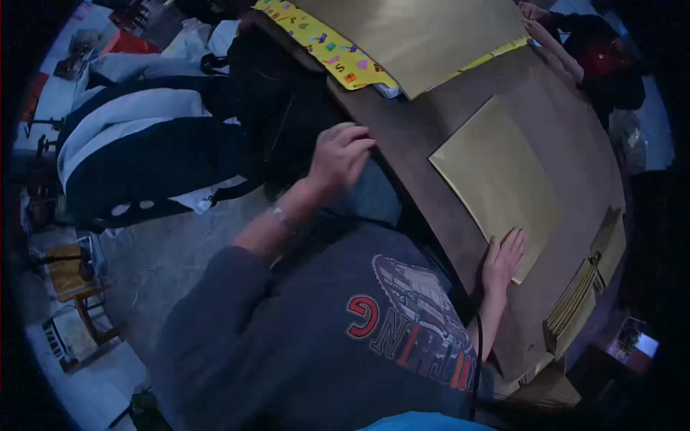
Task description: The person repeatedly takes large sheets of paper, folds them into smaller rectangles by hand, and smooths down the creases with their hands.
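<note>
My right hand (pixel 503 258) lies flat with fingers stretched on the near end of a folded yellowish-brown paper piece (pixel 499 179), which rests on the brown table (pixel 438 179). My left hand (pixel 341 156) is raised by the table's left edge, apart from the paper. Its fingers are curled together and pressed inward; whether anything is between them is hidden. Beyond the folded paper, a large brown sheet (pixel 431 43) covers most of a yellow printed sheet (pixel 320 43), whose patterned border shows along its edges.
Several folded brown paper pieces (pixel 571 309) stand bundled at the table's right edge. Another person's hand (pixel 533 29) is near the far right corner of the large sheet. Dark and white cloth or bags (pixel 144 144) are piled on the left, near a wooden stool (pixel 72 273).
</note>
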Tool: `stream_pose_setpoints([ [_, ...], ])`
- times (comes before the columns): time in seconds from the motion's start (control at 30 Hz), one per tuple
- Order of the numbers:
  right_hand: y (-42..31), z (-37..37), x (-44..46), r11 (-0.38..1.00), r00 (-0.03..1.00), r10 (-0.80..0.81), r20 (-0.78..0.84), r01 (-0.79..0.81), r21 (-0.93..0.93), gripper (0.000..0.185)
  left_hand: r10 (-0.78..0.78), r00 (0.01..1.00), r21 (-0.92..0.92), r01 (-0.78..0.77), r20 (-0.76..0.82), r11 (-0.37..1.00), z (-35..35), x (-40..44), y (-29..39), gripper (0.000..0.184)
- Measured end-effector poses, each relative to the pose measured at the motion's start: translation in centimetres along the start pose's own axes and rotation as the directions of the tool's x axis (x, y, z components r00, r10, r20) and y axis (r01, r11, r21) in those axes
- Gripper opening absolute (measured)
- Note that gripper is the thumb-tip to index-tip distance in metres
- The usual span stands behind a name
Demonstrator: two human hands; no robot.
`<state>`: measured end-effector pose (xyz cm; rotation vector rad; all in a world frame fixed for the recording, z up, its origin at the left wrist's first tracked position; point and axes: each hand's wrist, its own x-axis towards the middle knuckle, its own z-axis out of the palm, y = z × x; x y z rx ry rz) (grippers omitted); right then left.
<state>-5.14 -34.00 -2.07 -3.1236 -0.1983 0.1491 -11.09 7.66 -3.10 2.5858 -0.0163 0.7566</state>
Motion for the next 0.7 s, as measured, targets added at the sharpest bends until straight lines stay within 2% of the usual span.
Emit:
stream_pose_setpoints([
  [0.1, 0.3, 0.2, 0.2, 1.000, 0.999, 0.006, -0.051, -0.006, -0.017, 0.064, -0.341, 0.936, 0.074, 0.347, -0.090, 0.935, -3.8, -3.6, -4.8, 0.018],
  [0.17, 0.3, 0.2, 0.2, 1.000, 0.999, 0.004, -0.043, -0.005, -0.019, 0.064, -0.465, 0.884, 0.257, 0.463, -0.057, 0.848, -6.1, -3.9, -7.4, 0.030],
  [0.2, 0.3, 0.1, 0.2, 1.000, 1.000, 0.007, -0.025, -0.008, -0.019, 0.064, -0.464, 0.884, 0.256, 0.463, -0.059, 0.849, -6.4, -3.9, -8.3, 0.030],
  [0.27, 0.1, 0.0, 0.3, 1.000, 1.000, 0.008, -0.027, -0.009, -0.023, 0.064, -0.666, 0.745, 0.469, 0.595, -0.017, 0.653, -6.3, -3.4, -9.8, 0.048],
  [0.3, 0.0, -0.1, 0.3, 0.999, 1.000, 0.010, -0.027, -0.011, -0.031, 0.064, -0.801, 0.593, 0.489, 0.675, 0.085, 0.552, -6.7, -1.9, -9.7, 0.060],
  [0.33, 0.0, -0.3, 0.2, 0.999, 0.999, 0.014, -0.029, -0.015, -0.032, 0.064, -0.798, 0.596, 0.487, 0.673, 0.087, 0.556, -6.4, -1.5, -9.9, 0.060],
  [0.4, -0.3, -0.6, 0.1, 1.000, 1.000, 0.023, -0.011, -0.023, 0.008, 0.064, -0.849, 0.528, 0.500, 0.732, 0.014, 0.463, -5.9, -0.8, -10.3, 0.063],
  [0.5, -0.2, -0.3, 0.1, 1.000, 1.000, 0.027, -0.015, -0.027, 0.012, 0.065, -0.851, 0.522, 0.480, 0.763, -0.063, 0.433, -5.0, -1.2, -11.0, 0.068],
  [0.7, -0.3, -0.4, 0.2, 0.999, 0.999, 0.034, -0.004, -0.034, 0.010, 0.066, -0.912, 0.410, 0.429, 0.829, -0.032, 0.358, -5.4, 0.0, -10.4, 0.071],
])
